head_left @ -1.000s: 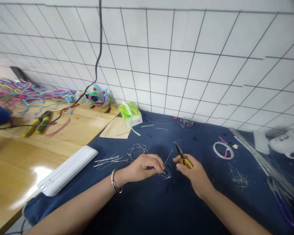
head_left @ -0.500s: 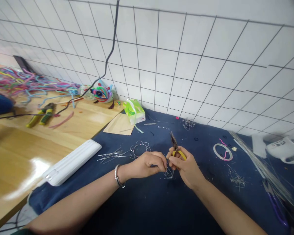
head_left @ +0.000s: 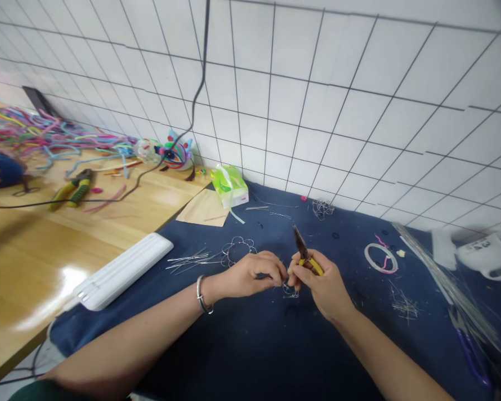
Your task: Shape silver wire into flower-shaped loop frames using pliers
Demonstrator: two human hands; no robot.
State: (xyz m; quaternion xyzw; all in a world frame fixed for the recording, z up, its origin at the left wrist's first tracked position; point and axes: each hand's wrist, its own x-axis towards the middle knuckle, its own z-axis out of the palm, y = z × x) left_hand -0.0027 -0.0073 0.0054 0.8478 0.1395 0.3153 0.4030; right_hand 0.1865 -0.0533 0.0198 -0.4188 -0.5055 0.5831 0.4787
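Note:
Yellow-handled pliers (head_left: 303, 248) rest in my right hand (head_left: 319, 284), jaws pointing up and away from me, the fingers closed around the grips. My left hand (head_left: 254, 274), with a silver bangle at the wrist, pinches a small bent wire piece (head_left: 291, 291) that hangs between both hands. The right fingertips also meet at this wire; its exact shape is partly covered by the fingers. Just beyond my left hand lies a flower-shaped wire ring (head_left: 239, 243). Beside that ring are several straight cut wires (head_left: 192, 259).
A white power-strip-like box (head_left: 123, 270) lies left. Behind stand a green tissue pack (head_left: 229, 186) and brown paper (head_left: 203, 208). To the right are a ring-shaped coil (head_left: 381, 258), wire scraps (head_left: 404, 305), long wires (head_left: 438, 273) and purple-handled scissors (head_left: 470, 351). Green-yellow pliers (head_left: 77, 188) lie on wood.
The view has shifted slightly. My hands stay close together at the wire, with the pliers tilted a little differently. At far left, a blue object and a hand beside it have moved.

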